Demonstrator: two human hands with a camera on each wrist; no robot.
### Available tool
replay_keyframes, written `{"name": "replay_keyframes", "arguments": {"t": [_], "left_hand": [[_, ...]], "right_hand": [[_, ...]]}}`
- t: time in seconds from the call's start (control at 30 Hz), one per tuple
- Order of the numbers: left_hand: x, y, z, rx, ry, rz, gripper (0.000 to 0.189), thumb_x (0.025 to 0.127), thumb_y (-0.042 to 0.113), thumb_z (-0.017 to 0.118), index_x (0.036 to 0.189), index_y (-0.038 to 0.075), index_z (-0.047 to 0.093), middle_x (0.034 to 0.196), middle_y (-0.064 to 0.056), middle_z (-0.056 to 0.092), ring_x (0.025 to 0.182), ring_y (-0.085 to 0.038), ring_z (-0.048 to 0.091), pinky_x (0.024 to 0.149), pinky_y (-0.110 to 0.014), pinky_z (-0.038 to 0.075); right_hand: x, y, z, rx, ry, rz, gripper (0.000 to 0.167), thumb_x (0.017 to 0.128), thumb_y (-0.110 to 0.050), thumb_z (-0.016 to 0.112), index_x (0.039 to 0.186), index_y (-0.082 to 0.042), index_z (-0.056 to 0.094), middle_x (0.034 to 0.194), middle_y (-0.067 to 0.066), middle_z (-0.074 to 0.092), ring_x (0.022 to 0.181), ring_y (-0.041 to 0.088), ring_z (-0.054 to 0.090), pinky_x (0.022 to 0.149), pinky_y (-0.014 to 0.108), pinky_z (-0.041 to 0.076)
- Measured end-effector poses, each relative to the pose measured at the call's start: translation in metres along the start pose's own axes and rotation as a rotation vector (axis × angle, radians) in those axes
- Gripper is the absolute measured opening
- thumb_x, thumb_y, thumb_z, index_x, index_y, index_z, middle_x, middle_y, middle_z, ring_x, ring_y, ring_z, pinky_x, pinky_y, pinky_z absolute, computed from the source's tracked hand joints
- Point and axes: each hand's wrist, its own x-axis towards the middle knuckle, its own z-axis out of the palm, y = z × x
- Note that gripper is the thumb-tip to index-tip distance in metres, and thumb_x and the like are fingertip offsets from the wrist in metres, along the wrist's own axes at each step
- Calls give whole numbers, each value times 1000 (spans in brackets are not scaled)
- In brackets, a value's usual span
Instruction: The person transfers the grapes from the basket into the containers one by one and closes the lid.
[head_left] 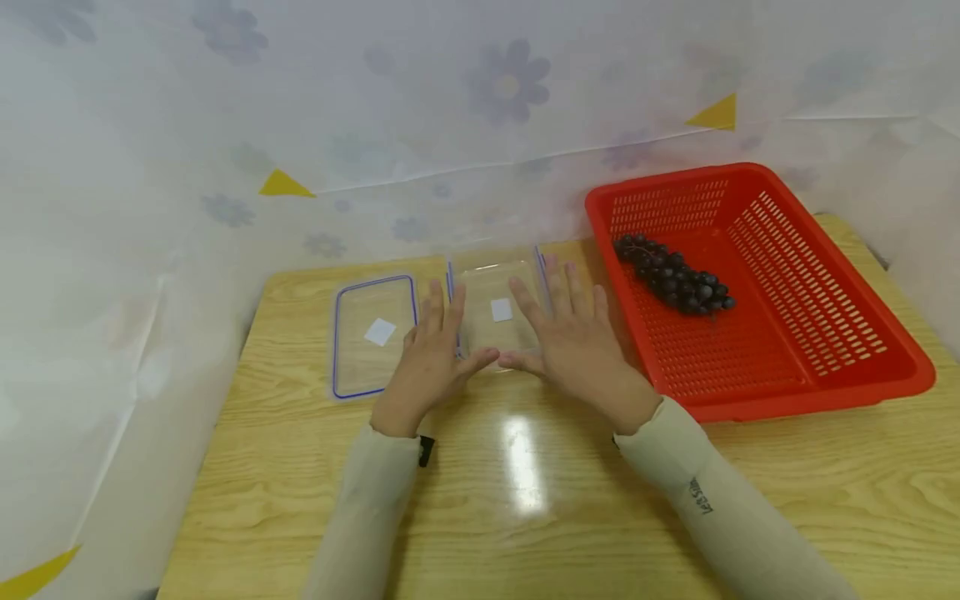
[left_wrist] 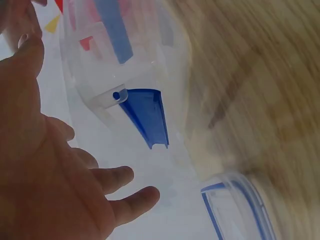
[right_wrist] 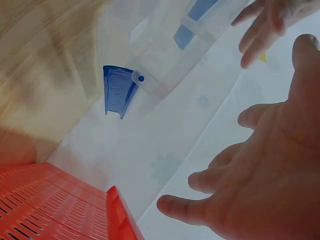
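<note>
Clear container [head_left: 480, 321] sits right around the middle of the head view on the wood-look surface [head_left: 262, 508], with the left hand [head_left: 429, 358] by its left edge and the right hand [head_left: 576, 343] by its right. Fingers on both are straight and spread wide, gripping nothing, thumb tips pretty much meeting near the container's lower edge. Blue clips [left_wrist: 147, 117] are swung open on the sides. Blue-edged lid [head_left: 367, 304] lies flat just left of it, and the red basket [head_left: 757, 342] fills the frame's right side, dark grapes [head_left: 678, 279] inside
</note>
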Motion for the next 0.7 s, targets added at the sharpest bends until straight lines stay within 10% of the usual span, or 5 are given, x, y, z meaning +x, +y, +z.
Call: {"name": "replay_keyframes", "arguments": {"t": [0.7], "left_hand": [[23, -3, 13, -62, -133, -88, 122, 86, 84, 44, 157, 9, -21, 163, -13, -27, 151, -36, 1, 115, -59, 23]], "right_hand": [[-1, 10, -26, 18, -24, 0, 108, 90, -76, 51, 162, -23, -9, 162, 22, -23, 148, 43, -19, 112, 73, 9]]}}
